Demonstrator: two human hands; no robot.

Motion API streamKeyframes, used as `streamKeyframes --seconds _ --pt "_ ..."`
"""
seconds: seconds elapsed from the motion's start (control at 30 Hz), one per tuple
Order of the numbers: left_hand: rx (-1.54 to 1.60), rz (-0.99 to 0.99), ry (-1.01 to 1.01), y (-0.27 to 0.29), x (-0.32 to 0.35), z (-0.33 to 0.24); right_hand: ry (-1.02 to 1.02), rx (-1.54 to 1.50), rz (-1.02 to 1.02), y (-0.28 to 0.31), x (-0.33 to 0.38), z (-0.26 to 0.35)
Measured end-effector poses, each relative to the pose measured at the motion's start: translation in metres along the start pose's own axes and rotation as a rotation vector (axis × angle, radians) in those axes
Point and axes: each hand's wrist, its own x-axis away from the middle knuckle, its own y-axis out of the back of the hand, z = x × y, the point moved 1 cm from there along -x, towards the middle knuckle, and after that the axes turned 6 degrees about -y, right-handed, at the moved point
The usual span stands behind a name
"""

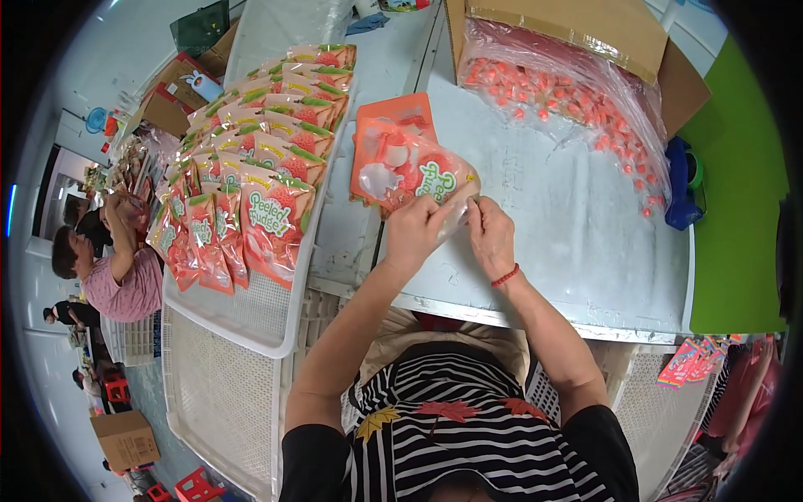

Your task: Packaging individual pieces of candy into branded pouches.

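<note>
A pink and red printed pouch (pixel 403 167) with a clear window is held at its top end, tilted, above the table's near part. My left hand (pixel 412 233) grips it, thumb along the pouch's pale top edge. My right hand (pixel 491 236), with a red bracelet at the wrist, pinches the corner of that same edge, close beside the left. Whether the pouch's mouth is sealed I cannot tell. Partly covered by it, a small pile of flat pouches (pixel 407 109) lies on the table.
To the left, a white plastic tray (pixel 288 330) carries rows of upright filled pouches (pixel 280 209). At the far right, a cardboard box (pixel 577 29) spills small red-wrapped pieces (pixel 615 134) from its plastic liner. A blue tape dispenser (pixel 684 188) stands by the table's right edge. People work farther left.
</note>
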Motion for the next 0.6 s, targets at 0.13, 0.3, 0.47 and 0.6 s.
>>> streamKeyframes --seconds 0.13,0.3,0.47,0.6 --pt "-0.392 0.080 -0.097 -0.014 0.000 -0.019 0.040 0.239 -0.021 0.001 0.007 0.016" --pt "-0.353 0.086 -0.196 -0.016 -0.003 -0.017 -0.036 0.135 -0.003 0.004 0.001 0.007" --pt "-0.244 0.093 -0.171 -0.011 -0.005 -0.022 -0.038 0.212 -0.027 0.012 0.006 0.017" --pt "-0.229 -0.013 -0.317 -0.019 -0.010 -0.026 -0.062 0.065 -0.052 0.010 0.007 0.012"
